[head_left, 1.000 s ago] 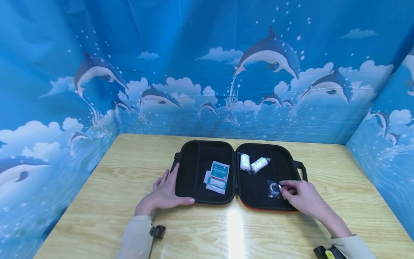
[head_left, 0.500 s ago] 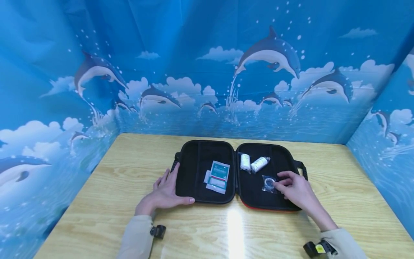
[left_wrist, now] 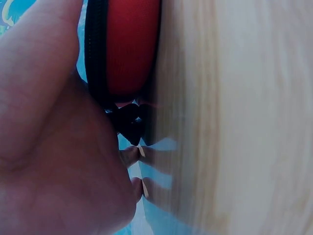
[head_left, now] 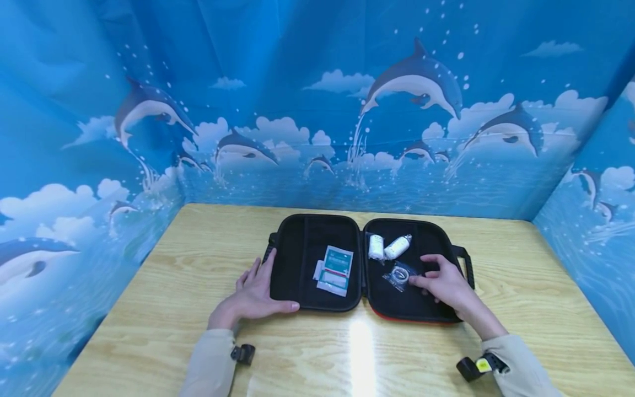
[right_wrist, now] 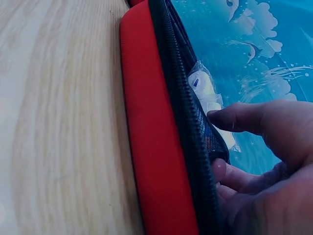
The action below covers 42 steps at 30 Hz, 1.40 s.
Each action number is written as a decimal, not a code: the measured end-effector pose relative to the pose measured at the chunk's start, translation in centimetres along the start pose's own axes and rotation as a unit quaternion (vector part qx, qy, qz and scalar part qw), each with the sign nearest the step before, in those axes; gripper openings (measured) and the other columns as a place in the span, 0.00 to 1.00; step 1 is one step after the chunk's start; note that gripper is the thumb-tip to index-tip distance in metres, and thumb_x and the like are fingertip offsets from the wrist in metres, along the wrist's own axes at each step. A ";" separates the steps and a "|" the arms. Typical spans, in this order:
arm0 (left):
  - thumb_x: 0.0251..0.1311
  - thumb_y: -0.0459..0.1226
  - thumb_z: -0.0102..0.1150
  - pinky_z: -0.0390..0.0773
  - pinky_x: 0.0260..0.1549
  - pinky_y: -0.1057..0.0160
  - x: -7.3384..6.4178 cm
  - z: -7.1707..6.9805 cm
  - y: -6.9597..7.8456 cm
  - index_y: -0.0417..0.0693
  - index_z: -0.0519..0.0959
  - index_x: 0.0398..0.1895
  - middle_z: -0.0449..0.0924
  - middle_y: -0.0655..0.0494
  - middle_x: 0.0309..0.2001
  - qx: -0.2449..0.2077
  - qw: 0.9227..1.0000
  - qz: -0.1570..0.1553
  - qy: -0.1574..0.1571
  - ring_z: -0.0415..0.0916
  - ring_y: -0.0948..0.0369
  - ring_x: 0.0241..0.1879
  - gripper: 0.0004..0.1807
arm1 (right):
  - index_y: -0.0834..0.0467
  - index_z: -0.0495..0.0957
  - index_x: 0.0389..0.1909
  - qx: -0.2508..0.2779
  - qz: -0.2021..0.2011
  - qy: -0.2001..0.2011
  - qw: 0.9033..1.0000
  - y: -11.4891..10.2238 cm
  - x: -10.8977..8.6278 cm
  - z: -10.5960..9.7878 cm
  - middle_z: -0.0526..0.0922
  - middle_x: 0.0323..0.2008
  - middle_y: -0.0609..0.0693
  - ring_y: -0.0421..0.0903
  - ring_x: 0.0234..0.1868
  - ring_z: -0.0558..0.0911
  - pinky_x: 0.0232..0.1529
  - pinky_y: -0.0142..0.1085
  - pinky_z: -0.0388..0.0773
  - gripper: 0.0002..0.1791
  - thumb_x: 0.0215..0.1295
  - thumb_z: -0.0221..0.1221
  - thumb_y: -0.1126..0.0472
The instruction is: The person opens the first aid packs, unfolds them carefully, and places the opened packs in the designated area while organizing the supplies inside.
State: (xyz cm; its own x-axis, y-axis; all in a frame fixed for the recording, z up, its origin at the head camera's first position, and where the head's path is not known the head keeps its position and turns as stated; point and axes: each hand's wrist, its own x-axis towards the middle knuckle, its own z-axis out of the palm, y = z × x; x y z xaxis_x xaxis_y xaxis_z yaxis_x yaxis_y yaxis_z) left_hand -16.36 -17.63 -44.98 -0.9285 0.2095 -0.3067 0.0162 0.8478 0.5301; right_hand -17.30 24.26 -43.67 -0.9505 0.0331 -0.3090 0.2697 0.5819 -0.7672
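In the head view, an open black-lined case [head_left: 288,264] with red outer sides lies flat on the table. My left hand [head_left: 255,295] rests against its left half, fingers spread along the outer edge, thumb at the front rim. My right hand [head_left: 441,281] is over the right half, thumb and index finger apart. Its thumb tip is at the edge of a small clear packet [head_left: 399,274] with a pale ring-shaped coil inside. Behind that packet lie two wrapped white bandage rolls [head_left: 376,247]. The right wrist view shows the right thumb and fingers apart near the case's zipper edge [right_wrist: 181,112].
Green-and-white flat packets [head_left: 336,270] lie in the case's left half. A black carrying handle [head_left: 464,262] projects from the right side. Wood-grain table [head_left: 297,353] surrounds the case. Blue dolphin-print curtains [head_left: 278,110] hang behind and at both sides.
My right hand has moved left and slightly back, taking the ring packet towards the case's middle. The right bandage roll has shifted slightly. The left hand has stayed in place.
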 end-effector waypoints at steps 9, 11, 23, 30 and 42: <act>0.44 0.69 0.72 0.35 0.76 0.32 0.1 -0.1 0.2 0.57 0.28 0.84 0.32 0.45 0.85 -0.004 1.000 0.000 -0.002 0.27 0.41 0.83 0.77 | 0.64 0.67 0.68 -0.141 -0.035 0.042 0.988 -0.4 -0.1 -0.7 0.83 0.46 0.66 0.54 0.38 0.83 0.37 0.46 0.78 0.34 0.68 0.65 0.51; 0.44 0.69 0.71 0.36 0.75 0.31 0.1 -0.2 0.2 0.56 0.28 0.84 0.32 0.45 0.85 -0.001 1.000 0.002 -0.002 0.28 0.41 0.83 0.77 | 0.65 0.71 0.64 -0.168 -0.058 0.062 0.982 -0.4 -0.1 -0.9 0.85 0.45 0.66 0.58 0.43 0.84 0.42 0.50 0.78 0.30 0.68 0.64 0.52; 0.47 0.69 0.70 0.40 0.73 0.28 -0.4 -1.0 -0.1 0.50 0.27 0.83 0.33 0.44 0.84 0.015 1.000 0.022 -0.012 0.31 0.39 0.83 0.77 | 0.64 0.81 0.53 -0.153 -0.121 0.118 0.974 -1.8 1.5 -1.0 0.88 0.43 0.62 0.56 0.43 0.87 0.45 0.50 0.82 0.19 0.72 0.61 0.53; 0.46 0.70 0.69 0.41 0.73 0.30 -0.4 -1.0 -0.1 0.50 0.26 0.83 0.34 0.44 0.84 0.017 0.999 0.018 -0.020 0.31 0.40 0.83 0.77 | 0.65 0.80 0.56 -0.159 -0.101 0.115 0.975 -3.4 2.7 -0.3 0.89 0.44 0.63 0.59 0.46 0.86 0.46 0.51 0.79 0.26 0.71 0.60 0.47; 0.47 0.69 0.70 0.40 0.74 0.31 0.0 -0.8 -0.1 0.52 0.26 0.83 0.33 0.45 0.85 0.006 1.000 0.019 -0.021 0.29 0.41 0.83 0.77 | 0.66 0.73 0.64 -0.166 -0.062 0.090 0.980 -5.1 4.4 0.6 0.88 0.45 0.65 0.51 0.35 0.87 0.35 0.43 0.81 0.33 0.72 0.58 0.43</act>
State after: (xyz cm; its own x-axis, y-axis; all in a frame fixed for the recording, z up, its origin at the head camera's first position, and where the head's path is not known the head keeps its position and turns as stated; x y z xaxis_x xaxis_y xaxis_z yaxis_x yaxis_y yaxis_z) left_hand -16.68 -18.06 -44.41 -0.9110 0.2616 -0.3187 0.0562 0.8446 0.5324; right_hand -22.74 20.92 -41.41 -0.9927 0.0698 -0.0980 0.1129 0.8217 -0.5587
